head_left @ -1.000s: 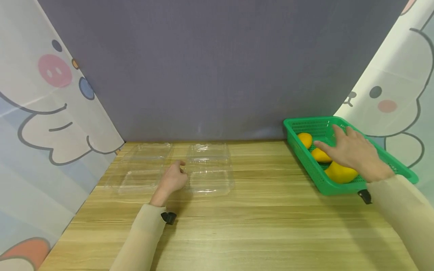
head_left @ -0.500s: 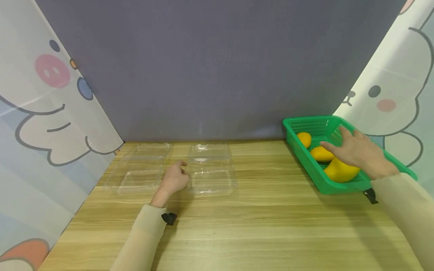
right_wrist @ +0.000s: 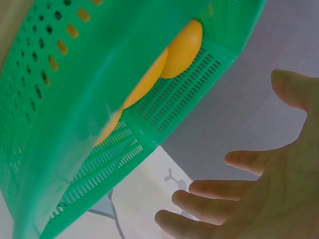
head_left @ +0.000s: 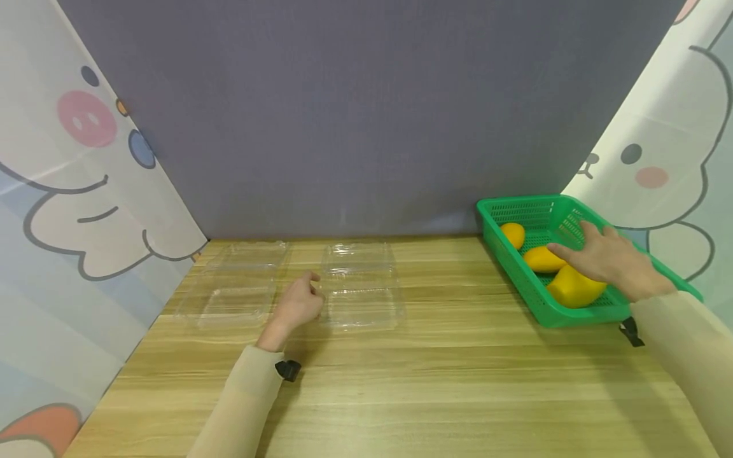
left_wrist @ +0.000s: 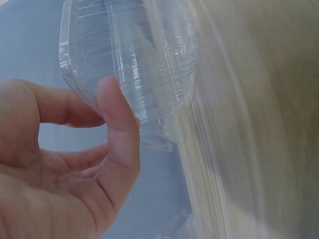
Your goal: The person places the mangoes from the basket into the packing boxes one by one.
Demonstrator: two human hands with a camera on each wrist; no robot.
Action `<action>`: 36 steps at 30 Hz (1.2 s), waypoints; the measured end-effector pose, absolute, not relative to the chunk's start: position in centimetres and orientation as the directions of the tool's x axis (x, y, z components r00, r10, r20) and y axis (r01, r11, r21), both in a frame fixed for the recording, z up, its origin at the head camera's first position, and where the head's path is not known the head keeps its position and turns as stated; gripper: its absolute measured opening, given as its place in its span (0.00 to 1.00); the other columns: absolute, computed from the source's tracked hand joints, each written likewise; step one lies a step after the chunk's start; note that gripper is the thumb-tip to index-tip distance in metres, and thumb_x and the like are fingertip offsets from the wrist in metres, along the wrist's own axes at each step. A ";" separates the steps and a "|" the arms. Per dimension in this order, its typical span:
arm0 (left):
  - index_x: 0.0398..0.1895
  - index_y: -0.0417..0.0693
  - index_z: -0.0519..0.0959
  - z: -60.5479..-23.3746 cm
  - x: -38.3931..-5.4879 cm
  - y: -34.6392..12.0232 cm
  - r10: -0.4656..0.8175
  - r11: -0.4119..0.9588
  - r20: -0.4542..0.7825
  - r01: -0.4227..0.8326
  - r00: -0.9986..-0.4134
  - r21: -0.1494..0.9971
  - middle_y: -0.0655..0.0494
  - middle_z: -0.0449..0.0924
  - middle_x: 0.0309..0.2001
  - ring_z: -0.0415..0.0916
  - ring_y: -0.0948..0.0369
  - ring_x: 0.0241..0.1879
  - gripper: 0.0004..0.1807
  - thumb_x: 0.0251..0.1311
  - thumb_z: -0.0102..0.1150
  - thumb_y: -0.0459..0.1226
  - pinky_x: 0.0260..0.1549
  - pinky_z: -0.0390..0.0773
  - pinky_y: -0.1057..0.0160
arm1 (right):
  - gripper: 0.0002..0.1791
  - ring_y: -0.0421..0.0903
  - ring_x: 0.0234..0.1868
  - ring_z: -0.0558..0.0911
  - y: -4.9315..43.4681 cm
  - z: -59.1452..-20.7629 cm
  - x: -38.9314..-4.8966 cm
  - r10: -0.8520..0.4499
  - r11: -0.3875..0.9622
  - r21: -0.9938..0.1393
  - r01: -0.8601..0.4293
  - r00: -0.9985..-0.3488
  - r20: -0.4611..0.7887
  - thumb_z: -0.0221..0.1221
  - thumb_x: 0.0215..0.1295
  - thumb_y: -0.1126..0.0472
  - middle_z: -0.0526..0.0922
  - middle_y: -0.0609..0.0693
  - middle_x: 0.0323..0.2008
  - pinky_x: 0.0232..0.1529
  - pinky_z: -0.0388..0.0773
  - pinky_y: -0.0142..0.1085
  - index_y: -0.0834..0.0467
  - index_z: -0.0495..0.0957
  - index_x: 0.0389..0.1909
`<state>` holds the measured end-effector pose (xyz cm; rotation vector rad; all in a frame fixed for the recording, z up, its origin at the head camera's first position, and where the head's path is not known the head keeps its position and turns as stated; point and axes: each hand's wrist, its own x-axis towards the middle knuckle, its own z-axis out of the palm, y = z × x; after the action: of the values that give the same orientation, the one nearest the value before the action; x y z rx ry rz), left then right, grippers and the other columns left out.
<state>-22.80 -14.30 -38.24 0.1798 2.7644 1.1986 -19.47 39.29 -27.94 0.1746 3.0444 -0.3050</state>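
My left hand (head_left: pixel 299 302) pinches the near-left rim of a clear plastic clamshell box (head_left: pixel 363 308), its lid folded back on the table. In the left wrist view, thumb and forefinger meet at the edge of the ribbed clear box (left_wrist: pixel 137 55). My right hand (head_left: pixel 607 257), fingers spread, hovers above a green plastic basket (head_left: pixel 518 280) and holds nothing. Inside the basket lie a large yellow fruit (head_left: pixel 575 289), an oval mango-like one (head_left: pixel 543 259) and a rounder orange-yellow one (head_left: pixel 512 235). The right wrist view has the open palm (right_wrist: pixel 269 199) beside the basket wall (right_wrist: pixel 94 74).
A second opened clear clamshell box (head_left: pixel 237 302) lies left of my left hand. The wooden table (head_left: pixel 435 381) ends at a grey back panel (head_left: pixel 366 127). Cartoon-printed curtains (head_left: pixel 86 191) stand at both sides, the right one close behind the basket.
My left hand and the clamshell box it holds have shifted a little to the right. My right hand has drifted slightly right and down over the basket, still holding nothing.
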 end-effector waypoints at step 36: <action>0.72 0.31 0.62 -38.0 -22.2 -13.5 0.167 0.658 -0.075 0.055 -0.983 0.751 0.47 0.78 0.37 0.79 0.58 0.24 0.30 0.66 0.48 0.29 0.31 0.77 0.59 | 0.61 0.92 0.61 0.46 41.5 -30.5 -21.3 0.039 0.964 -0.244 0.109 -0.961 -0.274 0.35 0.74 0.27 0.41 0.92 0.62 0.55 0.53 0.82 0.83 0.33 0.70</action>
<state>-22.16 -13.52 -38.01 0.1839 2.7338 1.2313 -21.29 41.49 -30.48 0.1089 2.8444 -0.3751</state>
